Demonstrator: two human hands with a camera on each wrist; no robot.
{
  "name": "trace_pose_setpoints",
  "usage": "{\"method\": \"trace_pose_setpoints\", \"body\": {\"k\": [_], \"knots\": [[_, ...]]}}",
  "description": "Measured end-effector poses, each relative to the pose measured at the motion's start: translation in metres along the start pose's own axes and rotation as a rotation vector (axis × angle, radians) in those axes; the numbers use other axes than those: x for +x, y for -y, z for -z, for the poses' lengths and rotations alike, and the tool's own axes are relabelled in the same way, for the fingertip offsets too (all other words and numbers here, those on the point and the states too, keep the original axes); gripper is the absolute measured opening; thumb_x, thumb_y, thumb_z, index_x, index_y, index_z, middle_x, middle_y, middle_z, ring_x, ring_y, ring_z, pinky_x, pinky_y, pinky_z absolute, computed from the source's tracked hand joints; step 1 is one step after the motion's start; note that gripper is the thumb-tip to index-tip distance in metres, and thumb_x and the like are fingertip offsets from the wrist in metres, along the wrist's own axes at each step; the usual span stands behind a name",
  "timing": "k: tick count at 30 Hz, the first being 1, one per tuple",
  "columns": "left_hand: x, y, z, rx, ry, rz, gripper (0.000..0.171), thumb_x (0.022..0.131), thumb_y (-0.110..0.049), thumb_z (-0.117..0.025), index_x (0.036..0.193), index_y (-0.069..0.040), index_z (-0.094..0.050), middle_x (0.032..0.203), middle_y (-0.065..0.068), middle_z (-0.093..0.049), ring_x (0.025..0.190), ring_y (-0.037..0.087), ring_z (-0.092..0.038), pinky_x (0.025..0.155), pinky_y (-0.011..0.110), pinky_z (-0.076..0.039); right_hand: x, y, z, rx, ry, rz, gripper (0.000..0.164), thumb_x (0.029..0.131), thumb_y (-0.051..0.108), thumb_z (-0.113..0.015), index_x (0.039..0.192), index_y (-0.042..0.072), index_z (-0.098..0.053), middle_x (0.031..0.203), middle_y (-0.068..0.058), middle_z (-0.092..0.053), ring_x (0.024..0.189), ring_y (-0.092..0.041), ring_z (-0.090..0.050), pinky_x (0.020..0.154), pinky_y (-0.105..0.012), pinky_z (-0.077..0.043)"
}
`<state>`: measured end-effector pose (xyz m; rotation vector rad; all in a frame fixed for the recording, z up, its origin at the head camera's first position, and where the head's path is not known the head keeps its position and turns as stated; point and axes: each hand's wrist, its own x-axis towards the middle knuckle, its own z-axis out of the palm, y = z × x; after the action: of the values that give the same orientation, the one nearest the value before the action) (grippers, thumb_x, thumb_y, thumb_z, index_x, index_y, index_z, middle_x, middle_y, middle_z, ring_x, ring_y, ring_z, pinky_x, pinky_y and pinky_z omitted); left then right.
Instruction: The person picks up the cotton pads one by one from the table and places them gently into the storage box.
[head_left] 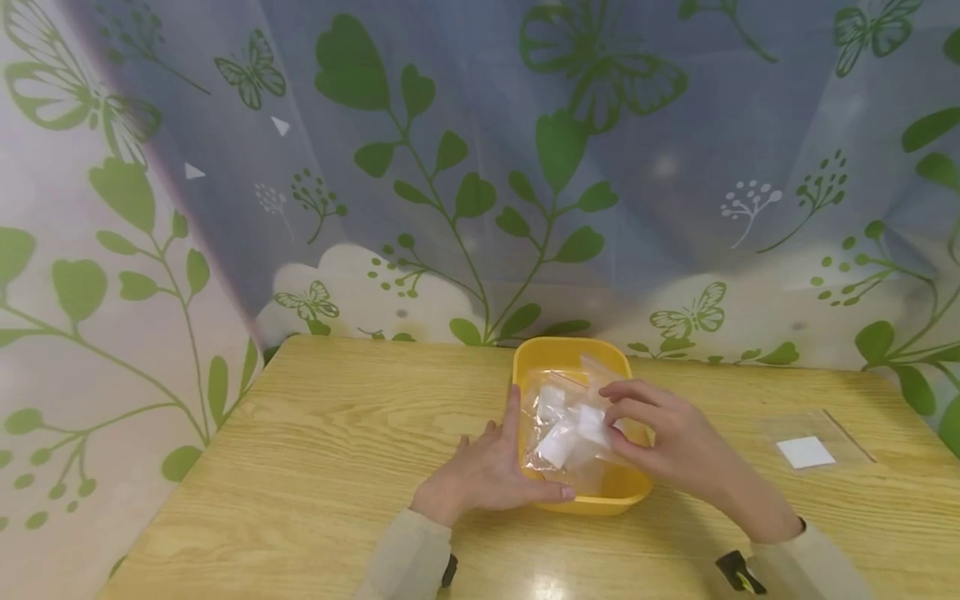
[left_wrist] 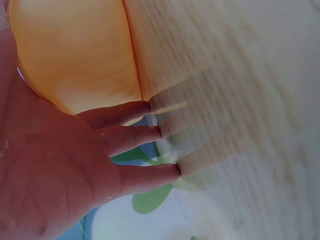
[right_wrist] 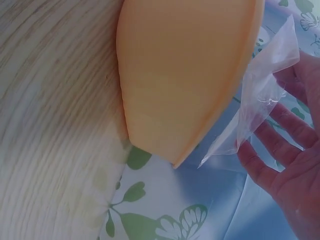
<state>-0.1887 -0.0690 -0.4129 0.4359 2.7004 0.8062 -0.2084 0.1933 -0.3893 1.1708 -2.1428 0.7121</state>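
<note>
A yellow plastic basket (head_left: 611,505) stands near the back of the table, with several clear zip bags (head_left: 553,448) holding white pieces in it. My left hand (head_left: 487,477) steadies the basket from its left side, fingers spread along the outer wall and thumb over the near rim. In the left wrist view three fingertips (left_wrist: 145,177) touch the table. Over the basket's right side, my right hand (head_left: 678,433) pinches a clear zip bag (right_wrist: 265,90) between thumb and fingers, above the rim in the right wrist view.
Another clear zip bag (head_left: 806,452) with a white square inside lies flat on the wooden table (head_left: 337,433), right of the basket. Behind the table hangs a curtain (head_left: 660,200) with leaves and butterflies; a similar patterned cloth (head_left: 97,333) covers the left side.
</note>
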Motion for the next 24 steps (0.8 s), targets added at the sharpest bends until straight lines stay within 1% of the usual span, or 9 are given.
{"method": "trace_pose_setpoints", "body": {"k": [4, 8, 15, 16, 17, 19, 20, 22, 24], "knots": [[0.001, 0.0, -0.001, 0.007, -0.002, -0.002, 0.142, 0.074, -0.083, -0.069, 0.162, -0.018, 0.022, 0.16, 0.027, -0.039, 0.152, 0.045, -0.032, 0.12, 0.073, -0.021, 0.002, 0.0, -0.006, 0.03, -0.019, 0.043, 0.035, 0.106, 0.039, -0.051, 0.086, 0.018, -0.07, 0.11, -0.009, -0.074, 0.099, -0.027, -0.072, 0.101, -0.008, -0.047], [0.001, 0.0, -0.001, 0.018, -0.005, 0.003, 0.143, 0.073, -0.084, -0.068, 0.162, -0.018, 0.022, 0.16, 0.027, -0.038, 0.152, 0.043, -0.033, 0.12, 0.073, -0.021, 0.001, -0.001, -0.01, 0.023, -0.014, 0.057, 0.028, 0.105, 0.037, -0.055, 0.088, 0.02, -0.07, 0.111, -0.008, -0.075, 0.099, -0.027, -0.073, 0.101, -0.011, -0.048], [0.002, 0.0, -0.001, 0.018, -0.002, 0.009, 0.142, 0.073, -0.084, -0.067, 0.162, -0.02, 0.023, 0.161, 0.028, -0.036, 0.152, 0.043, -0.032, 0.121, 0.073, -0.02, 0.0, -0.004, -0.015, -0.004, 0.005, 0.071, 0.026, 0.104, 0.035, -0.057, 0.089, 0.019, -0.071, 0.11, -0.007, -0.075, 0.099, -0.027, -0.073, 0.093, -0.02, -0.056], [0.002, 0.0, -0.001, 0.016, -0.001, 0.01, 0.142, 0.073, -0.084, -0.068, 0.162, -0.02, 0.023, 0.161, 0.028, -0.036, 0.153, 0.043, -0.032, 0.121, 0.073, -0.02, 0.0, -0.004, -0.015, -0.009, 0.009, 0.072, 0.023, 0.103, 0.033, -0.06, 0.089, 0.019, -0.071, 0.11, -0.007, -0.075, 0.099, -0.027, -0.073, 0.092, -0.022, -0.057], [0.002, 0.0, -0.001, 0.015, 0.0, 0.012, 0.142, 0.073, -0.084, -0.068, 0.162, -0.02, 0.023, 0.161, 0.028, -0.036, 0.153, 0.043, -0.032, 0.121, 0.072, -0.02, 0.0, -0.004, -0.015, -0.014, 0.013, 0.071, 0.018, 0.102, 0.029, -0.064, 0.088, 0.019, -0.071, 0.11, -0.007, -0.075, 0.099, -0.027, -0.073, 0.091, -0.023, -0.057], [0.002, 0.001, -0.001, 0.013, 0.0, 0.014, 0.142, 0.073, -0.084, -0.068, 0.162, -0.021, 0.023, 0.161, 0.028, -0.036, 0.153, 0.043, -0.031, 0.121, 0.072, -0.02, 0.001, -0.004, -0.015, -0.023, 0.025, 0.064, 0.006, 0.094, 0.019, -0.074, 0.088, 0.019, -0.071, 0.11, -0.007, -0.075, 0.1, -0.027, -0.073, 0.088, -0.028, -0.059], [0.002, 0.001, -0.001, 0.013, -0.001, 0.013, 0.142, 0.073, -0.084, -0.068, 0.162, -0.021, 0.023, 0.161, 0.028, -0.035, 0.153, 0.043, -0.031, 0.121, 0.072, -0.02, 0.001, -0.004, -0.015, -0.029, 0.032, 0.058, 0.009, 0.088, 0.013, -0.078, 0.088, 0.018, -0.071, 0.11, -0.007, -0.075, 0.1, -0.027, -0.073, 0.086, -0.03, -0.06], [0.002, 0.001, -0.001, 0.011, -0.001, 0.012, 0.142, 0.073, -0.084, -0.068, 0.162, -0.021, 0.023, 0.161, 0.028, -0.035, 0.153, 0.043, -0.031, 0.121, 0.072, -0.02, 0.002, -0.003, -0.015, -0.039, 0.048, 0.046, 0.021, 0.077, 0.005, -0.084, 0.087, 0.018, -0.071, 0.11, -0.007, -0.075, 0.1, -0.027, -0.073, 0.083, -0.036, -0.061], [0.002, 0.001, -0.001, 0.008, 0.001, 0.009, 0.142, 0.074, -0.084, -0.068, 0.162, -0.021, 0.024, 0.162, 0.028, -0.035, 0.153, 0.044, -0.031, 0.121, 0.073, -0.02, 0.002, -0.003, -0.016, -0.05, 0.067, 0.035, 0.028, 0.07, 0.001, -0.086, 0.087, 0.018, -0.071, 0.11, -0.007, -0.075, 0.1, -0.027, -0.074, 0.08, -0.042, -0.062]]}}
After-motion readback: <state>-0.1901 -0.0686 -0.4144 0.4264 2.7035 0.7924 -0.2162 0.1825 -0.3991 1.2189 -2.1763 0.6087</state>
